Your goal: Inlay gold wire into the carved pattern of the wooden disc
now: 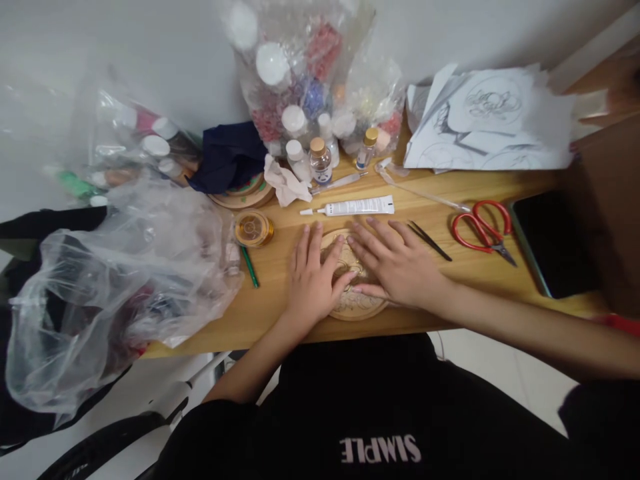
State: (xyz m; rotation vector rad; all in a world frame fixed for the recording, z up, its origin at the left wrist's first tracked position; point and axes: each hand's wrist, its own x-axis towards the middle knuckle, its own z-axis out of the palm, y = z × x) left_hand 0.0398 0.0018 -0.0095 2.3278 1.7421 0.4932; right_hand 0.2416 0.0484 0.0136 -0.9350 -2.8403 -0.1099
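A round wooden disc [357, 305] with line-drawn curls on its face lies flat near the table's front edge. Across its left side rests my left hand [314, 277], fingers stretched out and holding nothing. My right hand [395, 267] lies over the disc's right side with its fingers spread. Both thumbs come close together over the drawing, and the hands hide much of it. Just beyond the fingertips is a white tube [357, 207] with a narrow nozzle. Black tweezers [430, 241] lie to the right of my right hand.
Red-handled scissors [483, 228] and a dark phone [554, 243] lie at right. Drawn papers [487, 120] are piled behind. Small bottles [321, 160] and bags of supplies [300, 73] line the wall. A wire spool [253, 228], green pen [249, 267] and plastic bag [125, 267] are at left.
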